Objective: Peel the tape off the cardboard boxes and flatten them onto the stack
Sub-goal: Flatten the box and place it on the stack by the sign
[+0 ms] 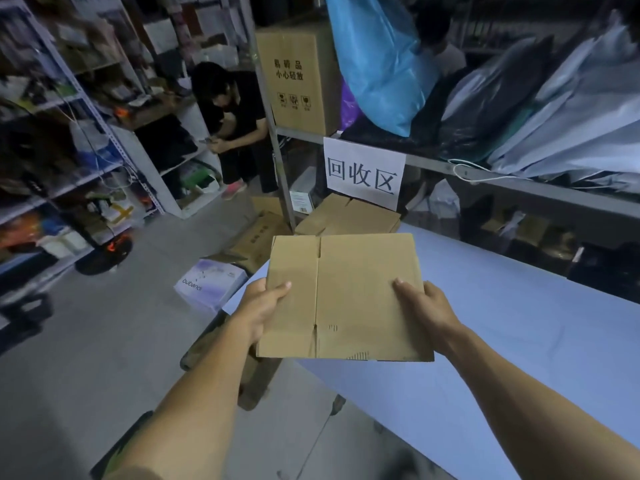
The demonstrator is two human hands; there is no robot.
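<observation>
Flattened brown cardboard box (343,296) is held up in the air w/ both hands, over the near-left corner of the pale blue worktop (519,323). Left hand (261,306) grips the box's left edge, thumb on top, fingers hidden under the board; right hand (424,306) grips the right edge the same way. So both grips are clenched on the box, one per side, approx. level w/ each other.

Box looks fully collapsed: flap slits show at the far and near edges along one crease, no tape visible on the upper face. Its underside can't be seen.

Key relation: the stack of flattened brown cardboard (349,216) lies straight ahead of the hands, past the box's far edge, below the white paper sign with black characters (363,171) on the grey metal shelf rail (519,185). The box's longer side runs left-right, across the line of travel, and the stack seems to sit roughly the same way, so prob. little or no turning needed, just a push fwd and a lowering. Neither hand is clearly nearer; stack is about centred betw. them, maybe slightly toward the left one.

Judgement: flattening done for this box, placing on the stack remains. Risk: the far edge could catch the hanging sign or shelf rail if the box goes in too high.
</observation>
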